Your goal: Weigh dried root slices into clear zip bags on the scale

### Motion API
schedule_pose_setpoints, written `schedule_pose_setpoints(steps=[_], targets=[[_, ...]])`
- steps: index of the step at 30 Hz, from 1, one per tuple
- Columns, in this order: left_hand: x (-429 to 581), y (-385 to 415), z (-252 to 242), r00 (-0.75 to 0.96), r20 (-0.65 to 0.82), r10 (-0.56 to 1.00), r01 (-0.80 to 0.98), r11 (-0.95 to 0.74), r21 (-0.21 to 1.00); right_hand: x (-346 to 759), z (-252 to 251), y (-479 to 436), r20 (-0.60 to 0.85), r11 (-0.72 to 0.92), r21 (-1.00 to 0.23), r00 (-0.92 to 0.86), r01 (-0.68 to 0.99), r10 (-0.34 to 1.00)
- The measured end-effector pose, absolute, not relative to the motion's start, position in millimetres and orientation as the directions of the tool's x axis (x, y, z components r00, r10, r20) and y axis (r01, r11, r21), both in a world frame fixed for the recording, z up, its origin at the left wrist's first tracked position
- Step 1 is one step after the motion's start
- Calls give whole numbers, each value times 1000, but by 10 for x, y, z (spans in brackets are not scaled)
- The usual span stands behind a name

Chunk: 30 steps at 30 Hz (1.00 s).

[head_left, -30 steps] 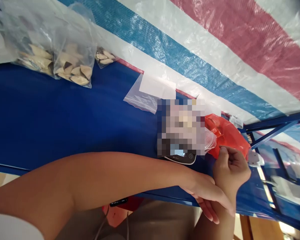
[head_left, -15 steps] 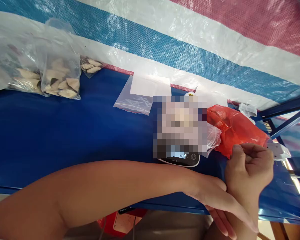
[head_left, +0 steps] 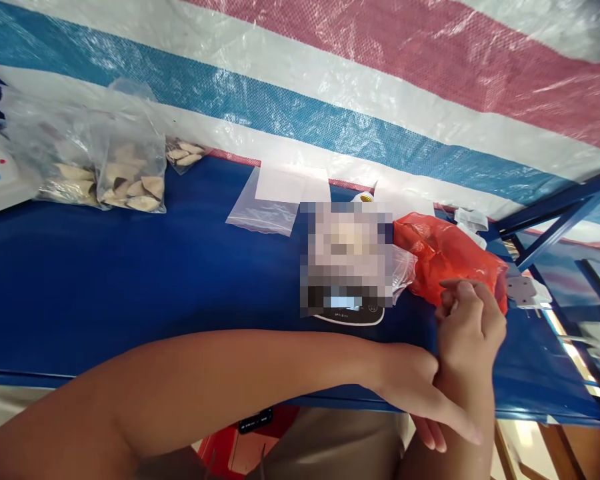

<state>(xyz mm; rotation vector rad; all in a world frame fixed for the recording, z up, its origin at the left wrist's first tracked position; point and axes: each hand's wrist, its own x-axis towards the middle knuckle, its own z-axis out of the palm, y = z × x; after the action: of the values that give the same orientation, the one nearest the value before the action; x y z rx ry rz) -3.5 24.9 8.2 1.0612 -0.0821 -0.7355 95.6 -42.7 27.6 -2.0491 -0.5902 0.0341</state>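
Left hand (head_left: 415, 380) spread, fingers nearly straight, reaches across and appears to rest on the right forearm; right hand (head_left: 470, 320) is partly curled with thumb and fingertips close together, and whether anything is pinched there I cannot tell. Just beyond those fingertips the red bag (head_left: 445, 247) lies rumpled at the right part of the surface (head_left: 155, 267); they overlap it in view, so actual contact is unclear. Left of it sits a crumpled clear bag (head_left: 404, 268), then the scale (head_left: 360, 313), its display lit; a pixelated patch hides whatever is on top. With arms crossed like this, a light left palm and a steady right wrist would probably serve best, the left forearm held off the scale, since a nudge could upset the reading, and the right fingertips kept from snagging thin plastic. Farther left are a flat zip bag (head_left: 265, 212) partly under paper (head_left: 279, 183), and three filled bags: a small one (head_left: 184, 153), a middle one (head_left: 130, 183) and an outer one (head_left: 70, 177). Behind everything hangs a striped sheet (head_left: 330, 87); at far right lies a white plug block (head_left: 527, 292).
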Motion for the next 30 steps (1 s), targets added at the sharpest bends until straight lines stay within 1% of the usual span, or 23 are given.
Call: schedule_pose_setpoints(steps=[2,3,5,8,11,14,16,19,21,25,30], targets=[[-71,225,58,797,-277,-537,466,255,847,926,319,-392,126,-288,-924,910,253,394],[-87,213,48,810,-277,-518,449,243,860,911,340,-379,80,-244,-951,916,188,393],[-113,190,29,831,-271,-486,423,235,875,891,366,-371,10,-207,-973,909,105,417],[-137,159,-3,868,-238,-436,370,249,895,890,344,-400,-73,-155,-988,849,11,523],[-166,141,-28,899,-202,-389,315,255,914,922,271,-440,-105,-78,-994,762,-72,639],[-225,132,-1,914,-196,-354,290,236,927,945,206,-461,-90,-43,-996,732,-82,676],[-279,123,48,926,-210,-313,279,194,940,941,186,-467,-81,-23,-996,720,-90,689],[-348,97,120,940,-233,-248,276,153,949,920,180,-473,-33,18,-998,714,-64,699],[-368,78,142,943,-237,-232,280,175,944,910,180,-477,9,24,-1000,722,-11,692],[-357,62,135,949,-220,-226,279,273,921,902,170,-475,79,10,-995,738,97,670],[-337,61,135,948,-236,-212,292,298,909,891,152,-461,149,56,-987,756,147,637]])
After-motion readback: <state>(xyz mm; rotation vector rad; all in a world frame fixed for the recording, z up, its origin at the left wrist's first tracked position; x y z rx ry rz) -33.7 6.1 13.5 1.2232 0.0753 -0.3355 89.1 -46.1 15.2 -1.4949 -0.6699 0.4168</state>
